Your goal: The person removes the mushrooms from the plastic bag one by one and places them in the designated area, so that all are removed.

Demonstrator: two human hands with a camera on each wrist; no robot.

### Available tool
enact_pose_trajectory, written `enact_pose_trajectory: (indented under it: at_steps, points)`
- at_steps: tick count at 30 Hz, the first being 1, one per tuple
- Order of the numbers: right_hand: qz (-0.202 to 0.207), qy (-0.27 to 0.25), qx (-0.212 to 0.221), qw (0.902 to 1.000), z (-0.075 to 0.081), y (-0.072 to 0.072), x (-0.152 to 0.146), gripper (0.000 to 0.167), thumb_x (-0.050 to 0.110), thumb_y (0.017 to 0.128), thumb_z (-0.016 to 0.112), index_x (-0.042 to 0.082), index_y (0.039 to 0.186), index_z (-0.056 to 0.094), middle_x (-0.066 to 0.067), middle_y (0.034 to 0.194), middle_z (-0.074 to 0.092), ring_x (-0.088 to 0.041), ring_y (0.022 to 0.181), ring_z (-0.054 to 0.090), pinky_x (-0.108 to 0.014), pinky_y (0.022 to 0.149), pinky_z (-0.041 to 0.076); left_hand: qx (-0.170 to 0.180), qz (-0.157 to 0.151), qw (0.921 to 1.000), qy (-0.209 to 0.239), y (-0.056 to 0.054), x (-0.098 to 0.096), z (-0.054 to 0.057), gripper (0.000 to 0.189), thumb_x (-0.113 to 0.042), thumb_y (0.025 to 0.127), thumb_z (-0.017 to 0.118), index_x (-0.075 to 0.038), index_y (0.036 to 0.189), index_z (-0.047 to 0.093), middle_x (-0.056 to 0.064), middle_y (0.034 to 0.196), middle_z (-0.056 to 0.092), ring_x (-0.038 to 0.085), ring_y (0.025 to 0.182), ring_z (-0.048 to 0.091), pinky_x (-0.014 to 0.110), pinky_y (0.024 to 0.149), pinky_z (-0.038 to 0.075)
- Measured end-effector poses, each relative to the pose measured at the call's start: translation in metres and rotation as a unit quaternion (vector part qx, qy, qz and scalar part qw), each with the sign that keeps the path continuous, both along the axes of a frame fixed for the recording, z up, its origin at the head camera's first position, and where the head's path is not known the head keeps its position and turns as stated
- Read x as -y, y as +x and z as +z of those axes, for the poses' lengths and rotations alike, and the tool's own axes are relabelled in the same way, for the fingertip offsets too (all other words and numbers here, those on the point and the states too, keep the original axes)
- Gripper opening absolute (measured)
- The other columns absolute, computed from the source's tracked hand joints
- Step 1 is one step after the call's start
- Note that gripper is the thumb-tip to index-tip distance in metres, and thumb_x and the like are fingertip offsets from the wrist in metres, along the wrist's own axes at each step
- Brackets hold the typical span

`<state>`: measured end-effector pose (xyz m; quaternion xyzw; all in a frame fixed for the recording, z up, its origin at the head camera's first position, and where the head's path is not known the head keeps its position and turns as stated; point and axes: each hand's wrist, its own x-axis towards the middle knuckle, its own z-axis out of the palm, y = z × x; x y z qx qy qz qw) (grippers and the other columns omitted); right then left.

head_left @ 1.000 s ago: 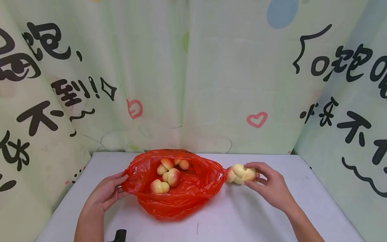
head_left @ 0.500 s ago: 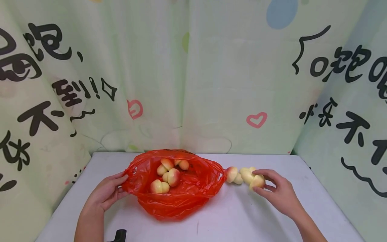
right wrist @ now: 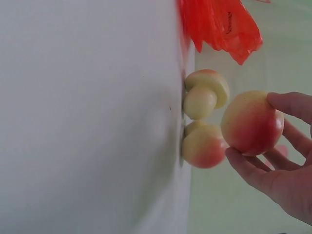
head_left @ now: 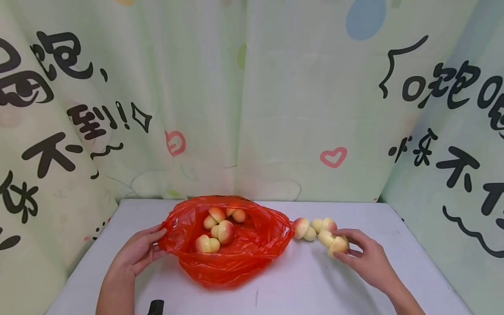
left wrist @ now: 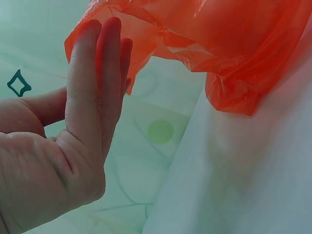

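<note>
Right hand (head_left: 372, 264), four o'clock, pinches mushroom (head_left: 339, 246), apparently laying out; lowering needed. Left hand (head_left: 135, 251), eight o'clock, touches bag (head_left: 230, 271), grip unclear.

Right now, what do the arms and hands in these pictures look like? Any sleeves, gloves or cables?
They are a person's: an ungloved left hand and an ungloved right hand, on a bare left forearm and bare right forearm. No sleeves, rings, cables or markings show. A small black piece shows beside the left forearm; I cannot tell whether it is attached.
</note>
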<state>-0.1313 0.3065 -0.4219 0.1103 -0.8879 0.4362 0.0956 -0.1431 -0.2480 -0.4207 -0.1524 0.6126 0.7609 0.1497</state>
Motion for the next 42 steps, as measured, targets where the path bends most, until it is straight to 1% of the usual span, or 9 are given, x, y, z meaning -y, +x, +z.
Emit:
enact_pose_trajectory:
  at_steps: [9, 17, 25, 33, 42]
  points:
    - [-0.006, 0.01, 0.016, 0.9998, -0.007, 0.0, 0.002, 0.046, 0.017, 0.083, 0.089, 0.013, 0.125, 0.071, -0.013, 0.131, 0.066, 0.01, 0.107, 0.06, -0.017, 0.085, 0.06, -0.001, 0.003, 1.0, 0.006, 0.0, 0.0, -0.001, 0.064, -0.024, 0.109, 0.056, -0.005, 0.163, 0.029, -0.003, 0.112, 0.072, 0.016, 0.1, 0.075, 0.036, 0.092, 0.063]
    - [-0.006, 0.007, 0.026, 0.9996, -0.014, -0.004, 0.0, 0.047, 0.015, 0.082, 0.09, 0.011, 0.124, 0.071, -0.013, 0.131, 0.067, 0.016, 0.108, 0.057, -0.018, 0.085, 0.061, -0.004, 0.003, 0.9999, 0.011, 0.001, -0.001, 0.001, 0.063, -0.024, 0.109, 0.056, -0.004, 0.163, 0.03, -0.003, 0.112, 0.073, 0.017, 0.1, 0.075, 0.036, 0.092, 0.063]
    - [-0.016, 0.009, 0.045, 0.9989, -0.019, -0.006, -0.002, 0.05, 0.013, 0.08, 0.091, 0.01, 0.125, 0.07, -0.014, 0.133, 0.065, 0.01, 0.106, 0.059, -0.022, 0.084, 0.062, -0.008, 0.003, 1.0, 0.004, 0.0, -0.001, 0.0, 0.062, -0.024, 0.109, 0.055, -0.004, 0.163, 0.031, -0.003, 0.112, 0.073, 0.017, 0.099, 0.076, 0.035, 0.092, 0.063]
    - [-0.023, 0.026, 0.059, 0.9977, -0.023, -0.007, -0.003, 0.051, 0.014, 0.08, 0.091, 0.011, 0.126, 0.07, -0.013, 0.134, 0.066, 0.005, 0.108, 0.06, -0.027, 0.086, 0.063, -0.007, 0.004, 1.0, 0.0, 0.0, -0.002, 0.0, 0.062, -0.024, 0.109, 0.055, -0.004, 0.162, 0.032, -0.002, 0.113, 0.072, 0.017, 0.1, 0.076, 0.036, 0.091, 0.063]
    - [-0.026, 0.029, 0.067, 0.997, -0.027, -0.009, -0.004, 0.051, 0.015, 0.08, 0.091, 0.012, 0.126, 0.07, -0.012, 0.134, 0.066, 0.0, 0.109, 0.062, -0.028, 0.086, 0.063, -0.006, 0.002, 1.0, 0.0, 0.0, -0.002, 0.001, 0.061, -0.024, 0.109, 0.055, -0.004, 0.162, 0.031, -0.001, 0.115, 0.072, 0.018, 0.1, 0.075, 0.037, 0.092, 0.063]
